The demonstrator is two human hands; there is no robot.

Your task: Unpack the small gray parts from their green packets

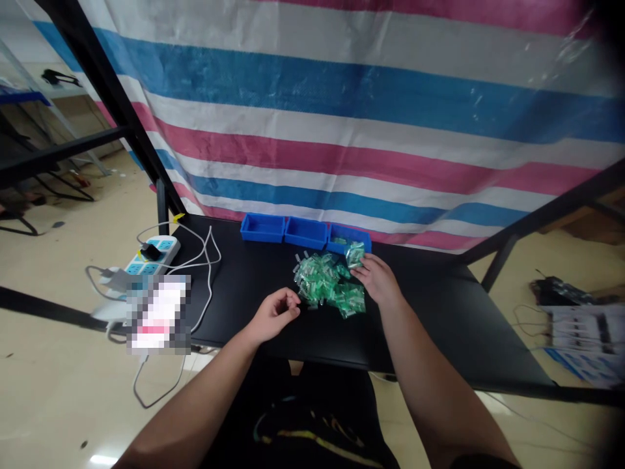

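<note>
My right hand (375, 277) is closed on a small clear plastic packet (355, 254) with green contents, held up just in front of the right blue bin (359, 245). Some similar green pieces lie inside that bin. Below and to the left of the packet is a heap of small clear-and-green pieces (315, 279) on the black table. Beside the heap lies a clear bag with green contents (350, 301). At the heap's near left edge rests my left hand (276, 314), its fingers loosely curled, with a gap between thumb and fingertips and nothing visible in it.
Left of the right bin stand a middle blue bin (306, 233) and a left blue bin (262, 227). A power strip (153, 254) with white cables (211, 273) and a blurred-out object (159, 316) occupy the table's left end. A striped tarp (312, 137) hangs behind the table.
</note>
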